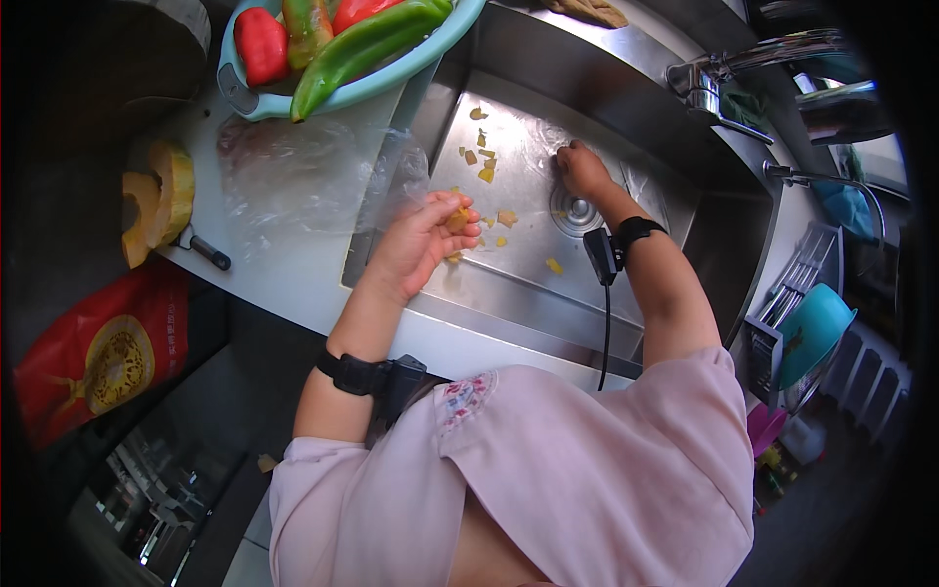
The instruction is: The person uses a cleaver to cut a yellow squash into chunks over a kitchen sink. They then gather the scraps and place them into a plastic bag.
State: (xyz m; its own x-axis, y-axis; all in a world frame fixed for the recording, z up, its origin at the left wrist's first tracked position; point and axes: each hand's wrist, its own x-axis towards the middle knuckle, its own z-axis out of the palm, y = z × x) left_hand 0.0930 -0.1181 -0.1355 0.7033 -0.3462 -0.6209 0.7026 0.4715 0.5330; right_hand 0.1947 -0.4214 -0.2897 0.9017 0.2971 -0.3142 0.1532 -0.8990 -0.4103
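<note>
My left hand (433,238), palm turned up over the near-left part of a stainless steel sink (513,257), holds yellow peel scraps (458,219) in its curled fingers. My right hand (583,172) is down in the sink, just beyond the drain strainer (578,209). Its fingers are curled toward the sink floor, and I cannot tell whether anything is in them. More yellow and orange peel bits (486,174) lie scattered on the wet sink floor between and beyond my hands. A crumpled clear plastic bag (293,183) spreads over the counter left of my left hand.
A light-blue basin (411,70) of red and green peppers (367,55) stands at the back left. Cut pumpkin pieces (172,194) and a dark-handled peeler (210,253) lie by the counter's left edge. A faucet (693,81) rises behind the sink; a utensil rack (766,348) stands right.
</note>
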